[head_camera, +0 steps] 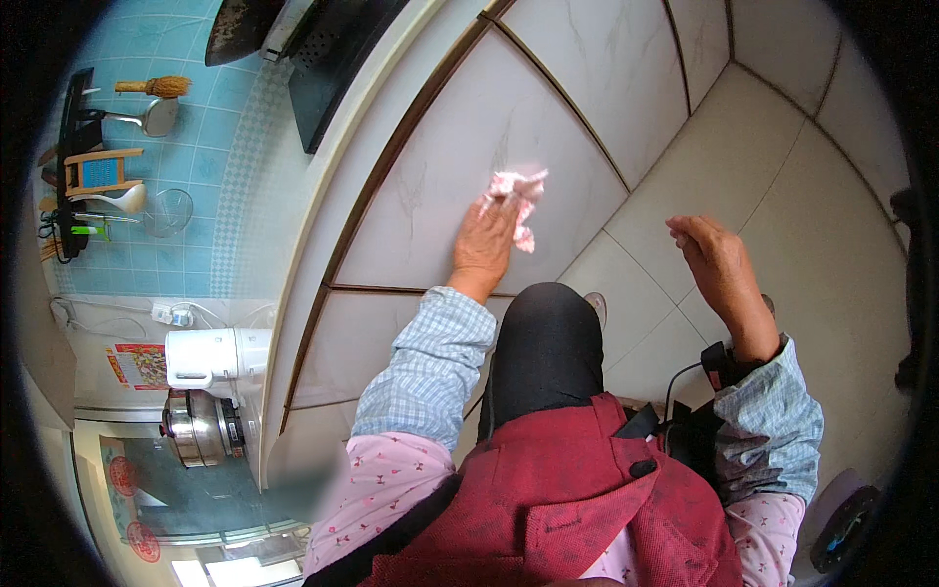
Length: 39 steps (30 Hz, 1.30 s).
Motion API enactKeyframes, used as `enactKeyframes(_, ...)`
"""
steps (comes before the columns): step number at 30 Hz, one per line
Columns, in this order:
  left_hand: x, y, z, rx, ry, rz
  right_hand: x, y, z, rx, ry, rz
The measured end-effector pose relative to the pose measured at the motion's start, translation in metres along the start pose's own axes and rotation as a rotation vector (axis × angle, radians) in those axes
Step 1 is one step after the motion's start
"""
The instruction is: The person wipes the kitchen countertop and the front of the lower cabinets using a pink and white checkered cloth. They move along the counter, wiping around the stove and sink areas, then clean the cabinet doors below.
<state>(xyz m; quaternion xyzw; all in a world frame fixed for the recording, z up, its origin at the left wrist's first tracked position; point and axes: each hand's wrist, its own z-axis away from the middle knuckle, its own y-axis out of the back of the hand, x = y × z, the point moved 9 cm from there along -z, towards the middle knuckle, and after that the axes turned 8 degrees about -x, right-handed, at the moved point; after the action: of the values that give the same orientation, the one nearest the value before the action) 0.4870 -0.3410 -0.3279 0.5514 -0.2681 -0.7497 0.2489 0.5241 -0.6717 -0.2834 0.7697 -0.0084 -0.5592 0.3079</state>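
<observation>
My left hand (486, 238) presses a crumpled pink-and-white cloth (522, 192) flat against a pale marble-patterned cabinet door (440, 161) with dark brown edging. The cloth is slightly blurred and sticks out past my fingertips. Over the tiled floor (645, 293), my right hand (715, 260) hangs in the air with its fingers bent together. I see nothing in it, though the inner side of its fingers is partly hidden. A black band with a cable (722, 363) sits at the right wrist.
Above the doors runs a countertop (293, 213) holding a black gas stove (330, 81), a white appliance (213, 357) and a steel pot (196, 427). Utensils such as a spatula (158, 117) hang on the blue tiled wall (198, 169). My black-clad knee (550, 345) is close to the cabinet.
</observation>
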Motion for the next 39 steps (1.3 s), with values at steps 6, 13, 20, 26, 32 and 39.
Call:
enactKeyframes(6, -0.097, 0.109, 0.015, 0.413, 0.218, 0.131, -0.002, -0.001, 0.006, 0.003, 0.018, 0.054)
enactKeyframes(13, -0.074, 0.125, -0.016, 0.271, 0.119, 0.035, -0.005, -0.008, 0.006, 0.0, 0.045, 0.135)
enactKeyframes(20, -0.07, 0.176, -0.089, 0.426, 0.138, -0.06, -0.011, -0.016, 0.001, -0.049, 0.124, 0.174)
enactKeyframes(26, -0.079, 0.119, -0.05, 0.396, 0.185, 0.013, -0.008, -0.016, 0.001, -0.059, 0.117, 0.227)
enactKeyframes(32, -0.084, 0.042, 0.096, 0.298, 0.296, -0.483, -0.006, -0.018, 0.01, -0.113, 0.108, 0.285)
enactKeyframes(39, -0.095, 0.063, 0.071, 0.257, 0.223, -0.083, -0.007, -0.023, 0.011, -0.162, 0.104, 0.24)
